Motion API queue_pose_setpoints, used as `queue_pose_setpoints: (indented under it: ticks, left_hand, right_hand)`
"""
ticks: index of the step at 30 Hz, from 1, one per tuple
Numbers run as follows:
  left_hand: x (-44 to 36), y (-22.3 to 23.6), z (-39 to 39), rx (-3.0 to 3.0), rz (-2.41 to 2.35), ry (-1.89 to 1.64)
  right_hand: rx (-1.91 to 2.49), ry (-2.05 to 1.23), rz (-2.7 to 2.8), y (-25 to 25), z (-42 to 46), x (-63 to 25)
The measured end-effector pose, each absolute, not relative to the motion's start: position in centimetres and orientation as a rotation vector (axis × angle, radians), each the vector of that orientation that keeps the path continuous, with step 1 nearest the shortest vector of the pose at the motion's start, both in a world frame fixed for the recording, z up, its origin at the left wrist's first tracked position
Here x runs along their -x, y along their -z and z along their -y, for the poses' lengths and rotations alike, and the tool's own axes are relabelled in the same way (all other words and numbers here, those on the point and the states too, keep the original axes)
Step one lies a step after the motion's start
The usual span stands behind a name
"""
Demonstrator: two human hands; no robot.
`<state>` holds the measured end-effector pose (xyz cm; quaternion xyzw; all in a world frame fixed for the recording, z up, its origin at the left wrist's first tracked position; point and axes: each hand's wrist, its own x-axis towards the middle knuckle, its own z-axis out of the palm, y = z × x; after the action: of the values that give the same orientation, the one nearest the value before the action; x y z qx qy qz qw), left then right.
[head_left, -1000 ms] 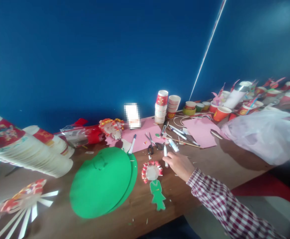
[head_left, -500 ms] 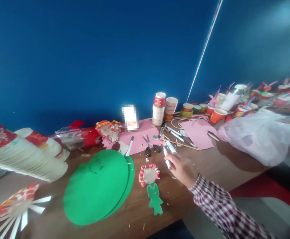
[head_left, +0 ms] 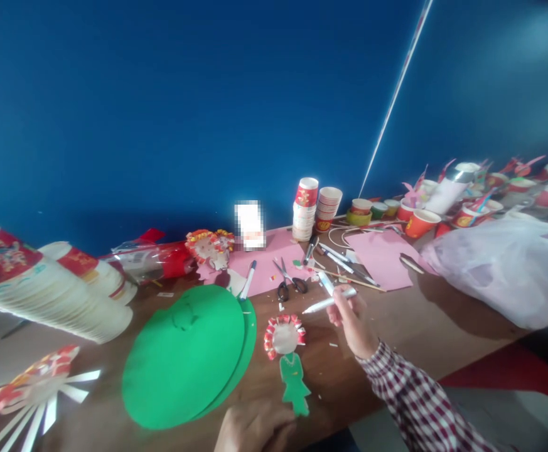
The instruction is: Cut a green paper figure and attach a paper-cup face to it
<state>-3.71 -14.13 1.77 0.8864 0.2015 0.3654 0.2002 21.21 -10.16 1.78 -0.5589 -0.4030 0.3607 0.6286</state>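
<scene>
My right hand (head_left: 353, 317) is closed around a white marker (head_left: 323, 304), whose tip points left above the table. Below that tip lies a small paper figure: a round pale head (head_left: 284, 336) ringed with red and white curls, over a green paper body (head_left: 294, 383) with a drawn necklace and a zigzag lower edge. My left hand (head_left: 257, 427) is at the bottom edge, by the lower end of the green body. Its fingers are blurred, and whether they touch the paper I cannot tell. Another white marker (head_left: 325, 282) lies just behind my right hand.
Large green paper circles (head_left: 184, 364) lie left of the figure. Black-handled scissors (head_left: 289, 279) rest by pink paper (head_left: 274, 251). Stacked paper cups (head_left: 42, 289) lean at left; more cup stacks (head_left: 305, 210) stand at the back. A plastic bag (head_left: 499, 263) and decorated cups (head_left: 422, 223) are right.
My right hand has turned the marker from upright to nearly level, its tip now pointing left toward the figure. My left hand has come into view at the bottom.
</scene>
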Motion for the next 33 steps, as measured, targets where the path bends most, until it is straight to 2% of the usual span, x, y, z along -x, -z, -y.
queue_pose_setpoints:
  ticks: [12,24,33]
  left_hand:
    - [4.6,0.1,13.7,-2.595,-0.689,-0.833]
    - [2.9,0.2,13.2,-2.761,-0.682,-0.844]
    - [3.9,1.1,13.7,-2.634,-0.729,-0.816]
  right_hand:
    - [1.267,-0.837,0.815,0.0,10.0,-20.2]
    - [1.287,-0.893,0.852,0.1,10.0,-20.2]
    - [1.283,-0.934,0.839,0.6,10.0,-20.2]
